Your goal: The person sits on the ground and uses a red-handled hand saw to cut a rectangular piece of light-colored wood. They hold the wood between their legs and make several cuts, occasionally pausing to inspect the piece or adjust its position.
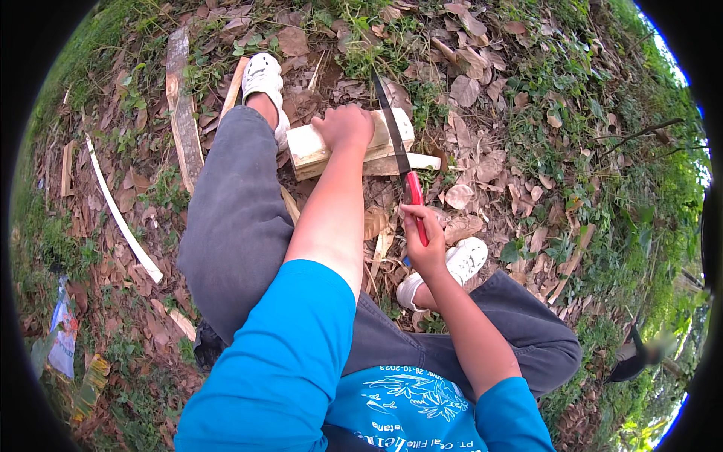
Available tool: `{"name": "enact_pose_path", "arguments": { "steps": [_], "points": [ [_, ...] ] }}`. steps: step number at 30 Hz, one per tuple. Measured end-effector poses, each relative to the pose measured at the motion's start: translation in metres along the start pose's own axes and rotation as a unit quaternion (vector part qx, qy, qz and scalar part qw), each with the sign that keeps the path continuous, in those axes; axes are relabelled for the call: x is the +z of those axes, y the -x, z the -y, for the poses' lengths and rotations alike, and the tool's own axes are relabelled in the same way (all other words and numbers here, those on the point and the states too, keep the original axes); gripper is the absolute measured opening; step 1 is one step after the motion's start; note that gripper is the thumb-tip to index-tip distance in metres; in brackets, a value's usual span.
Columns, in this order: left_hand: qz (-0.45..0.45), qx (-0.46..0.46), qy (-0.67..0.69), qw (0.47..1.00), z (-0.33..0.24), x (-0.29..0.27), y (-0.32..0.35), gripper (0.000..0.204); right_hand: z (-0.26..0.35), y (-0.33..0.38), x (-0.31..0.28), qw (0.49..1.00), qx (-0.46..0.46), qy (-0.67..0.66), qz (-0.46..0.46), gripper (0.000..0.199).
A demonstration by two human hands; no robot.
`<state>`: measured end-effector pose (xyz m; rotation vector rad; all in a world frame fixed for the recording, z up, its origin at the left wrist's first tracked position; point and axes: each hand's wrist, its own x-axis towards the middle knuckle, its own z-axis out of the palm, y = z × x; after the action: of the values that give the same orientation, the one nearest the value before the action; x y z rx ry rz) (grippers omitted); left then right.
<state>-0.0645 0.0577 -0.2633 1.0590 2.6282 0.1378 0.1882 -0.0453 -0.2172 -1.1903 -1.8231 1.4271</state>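
Observation:
A pale wooden block (386, 133) lies crosswise on the ground in front of me, over another thin piece of wood (424, 161). My left hand (346, 128) presses down on the block, its fingers closed over the far edge. In my right hand (424, 239) is the red handle of a saw (395, 135) with a long, narrow dark blade. This blade crosses the block right of my left hand and points away from me, its tip beyond the wood. I cannot make out its teeth or how deep any cut is.
My white clogs (263, 79) stand either side of the wood. Left lie a long plank (181, 113), a curved pale strip (120, 211) and a plastic bag (64, 339). Dry leaves and low weeds cover the ground. A blurred dark object (631, 358) is far right.

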Motion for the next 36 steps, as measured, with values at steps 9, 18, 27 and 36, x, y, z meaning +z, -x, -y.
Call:
{"name": "enact_pose_path", "arguments": {
  "steps": [9, 18, 27, 36],
  "points": [
    [0.001, -0.005, -0.003, 1.0, 0.001, 0.003, -0.002, 0.044, 0.034, -0.002, -0.006, 0.971, 0.165, -0.148, 0.084, 0.065],
    [0.057, 0.005, 0.013, 0.998, 0.003, -0.009, -0.001, 0.046, 0.031, -0.016, 0.015, 0.989, 0.061, -0.096, -0.096, 0.044],
    [-0.005, 0.025, 0.01, 1.0, -0.001, 0.007, 0.0, 0.043, 0.01, -0.016, 0.016, 0.994, 0.082, 0.005, -0.073, 0.044],
    [0.04, 0.014, -0.003, 0.999, 0.002, 0.004, -0.004, 0.045, 0.052, 0.094, -0.042, 0.989, 0.149, 0.011, -0.021, 0.049]
  ]
}}
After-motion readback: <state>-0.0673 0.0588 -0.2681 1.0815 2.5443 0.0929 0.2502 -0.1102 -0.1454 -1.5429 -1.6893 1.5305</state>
